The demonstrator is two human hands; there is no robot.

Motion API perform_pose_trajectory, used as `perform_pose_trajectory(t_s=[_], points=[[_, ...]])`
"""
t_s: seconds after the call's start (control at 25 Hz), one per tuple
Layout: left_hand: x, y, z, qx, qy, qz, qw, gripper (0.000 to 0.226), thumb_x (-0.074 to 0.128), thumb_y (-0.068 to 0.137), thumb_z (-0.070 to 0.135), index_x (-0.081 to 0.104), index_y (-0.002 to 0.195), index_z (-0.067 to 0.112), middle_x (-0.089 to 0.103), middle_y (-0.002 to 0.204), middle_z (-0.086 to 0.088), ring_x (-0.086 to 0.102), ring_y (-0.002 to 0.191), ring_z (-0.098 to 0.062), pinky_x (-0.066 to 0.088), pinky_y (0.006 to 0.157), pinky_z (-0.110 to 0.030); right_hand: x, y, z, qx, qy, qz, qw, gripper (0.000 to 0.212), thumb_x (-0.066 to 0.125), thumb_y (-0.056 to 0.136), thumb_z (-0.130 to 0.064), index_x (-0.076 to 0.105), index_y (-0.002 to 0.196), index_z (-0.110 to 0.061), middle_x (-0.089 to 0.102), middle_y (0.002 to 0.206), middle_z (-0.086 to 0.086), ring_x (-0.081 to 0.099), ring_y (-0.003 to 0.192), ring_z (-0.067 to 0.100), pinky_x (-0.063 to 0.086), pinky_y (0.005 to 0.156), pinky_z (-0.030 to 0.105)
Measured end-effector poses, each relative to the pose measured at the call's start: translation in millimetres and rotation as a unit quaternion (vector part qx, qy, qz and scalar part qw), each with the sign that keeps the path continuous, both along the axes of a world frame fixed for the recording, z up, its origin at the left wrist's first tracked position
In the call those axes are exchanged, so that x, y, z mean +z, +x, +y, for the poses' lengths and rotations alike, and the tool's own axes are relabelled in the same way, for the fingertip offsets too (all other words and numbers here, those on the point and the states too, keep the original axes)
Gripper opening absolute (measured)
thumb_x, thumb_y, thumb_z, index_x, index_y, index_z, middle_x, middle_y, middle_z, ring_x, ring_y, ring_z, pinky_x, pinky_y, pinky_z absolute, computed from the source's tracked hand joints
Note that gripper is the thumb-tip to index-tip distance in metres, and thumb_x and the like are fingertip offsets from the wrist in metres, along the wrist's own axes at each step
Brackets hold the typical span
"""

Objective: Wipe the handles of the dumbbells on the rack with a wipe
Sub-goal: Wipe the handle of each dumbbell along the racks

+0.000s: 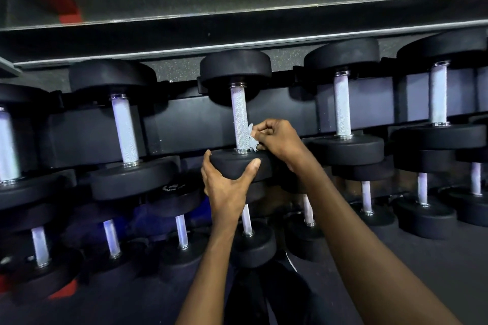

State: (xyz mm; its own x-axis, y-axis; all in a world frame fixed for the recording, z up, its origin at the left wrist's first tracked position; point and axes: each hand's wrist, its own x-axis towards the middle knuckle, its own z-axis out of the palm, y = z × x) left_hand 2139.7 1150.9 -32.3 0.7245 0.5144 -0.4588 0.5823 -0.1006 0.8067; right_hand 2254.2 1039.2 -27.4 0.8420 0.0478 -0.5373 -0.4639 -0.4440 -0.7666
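A black dumbbell with a knurled silver handle lies on the middle tier of the rack, at the centre of the view. My left hand grips its near head from below, thumb on the right side. My right hand pinches a small crumpled pale wipe against the lower right side of that handle. Most of the wipe is hidden inside the fingers.
More black dumbbells sit left and right on the same tier. A lower tier holds several smaller dumbbells. A grey shelf edge overhangs the row. Dark rubber floor lies at lower right.
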Motion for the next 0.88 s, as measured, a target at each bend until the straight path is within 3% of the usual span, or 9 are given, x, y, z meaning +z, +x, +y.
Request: perform_pose_trajectory(t_s=[0.08,0.16,0.24,0.36,0.44,0.56,0.68,0.88], points=[[-1,0,2,-0.007,0.0,0.007,1.0,0.132,0.072,0.048,0.08,0.028,0.155,0.018,0.036,0.155,0.0,0.036,0.143,-0.015,0.03,0.121,-0.044,1,5,-3,0.006,0.003,-0.011,1.0,0.005,0.074,0.087,-0.02,0.071,0.084,-0.02,0.067,0.071,-0.004,0.065,0.06,0.008,0.059,0.07,0.023],[2,1,2,-0.012,0.001,0.024,1.0,0.132,0.074,0.05,0.081,0.026,0.157,0.02,0.034,0.158,0.002,0.033,0.146,-0.017,0.028,0.122,-0.043,9,9,-9,0.033,-0.059,-0.069,0.995,0.004,0.071,0.087,-0.024,0.071,0.085,-0.021,0.069,0.07,-0.007,0.063,0.057,0.002,0.052,0.063,0.014],[8,-1,-3,-0.019,0.052,0.025,0.998,0.121,0.079,0.062,0.073,0.026,0.158,0.019,0.03,0.161,0.002,0.024,0.151,-0.019,0.015,0.125,-0.039,19,11,-24,0.062,-0.134,-0.141,0.979,0.006,0.065,0.089,-0.023,0.071,0.09,-0.022,0.071,0.078,-0.007,0.067,0.068,0.004,0.049,0.068,0.015],[19,-4,-34,-0.018,0.193,-0.075,0.978,0.082,0.072,0.088,0.043,0.035,0.155,0.014,0.027,0.165,0.002,0.009,0.156,-0.013,-0.01,0.122,-0.031,27,18,-53,0.099,-0.238,-0.205,0.944,0.017,0.059,0.09,-0.016,0.072,0.101,-0.02,0.067,0.103,0.006,0.066,0.089,0.023,0.049,0.081,0.028],[26,-2,-65,-0.04,0.231,-0.139,0.962,0.064,0.063,0.092,0.029,0.044,0.151,0.013,0.032,0.163,0.001,0.01,0.156,-0.014,-0.012,0.123,-0.031,33,24,-75,0.115,-0.267,-0.226,0.93,0.02,0.059,0.09,-0.014,0.073,0.103,-0.018,0.062,0.106,0.011,0.065,0.09,0.028,0.049,0.083,0.031],[25,6,-113,-0.114,0.225,-0.197,0.947,0.048,0.056,0.097,0.023,0.055,0.143,0.013,0.042,0.158,-0.002,0.018,0.155,-0.018,-0.005,0.125,-0.036,43,29,-108,0.138,-0.28,-0.251,0.916,0.02,0.059,0.091,-0.012,0.073,0.104,-0.013,0.061,0.109,0.012,0.064,0.095,0.03,0.049,0.085,0.033],[15,15,-152,-0.192,0.143,-0.152,0.959,0.057,0.044,0.099,0.04,0.048,0.148,0.01,0.038,0.16,-0.006,0.019,0.154,-0.019,0.004,0.127,-0.039,45,33,-139,0.148,-0.296,-0.237,0.913,0.02,0.059,0.091,-0.011,0.074,0.104,-0.014,0.06,0.113,0.013,0.063,0.098,0.032,0.051,0.086,0.039],[3,26,-182,-0.277,0.025,-0.025,0.96,0.09,0.035,0.097,0.07,0.004,0.162,0.017,0.005,0.17,-0.005,0.005,0.156,-0.018,0.01,0.126,-0.045,34,29,-180,0.197,-0.276,-0.19,0.921,0.018,0.064,0.088,-0.013,0.074,0.1,-0.021,0.053,0.099,0.0,0.061,0.093,0.022,0.05,0.085,0.033]])
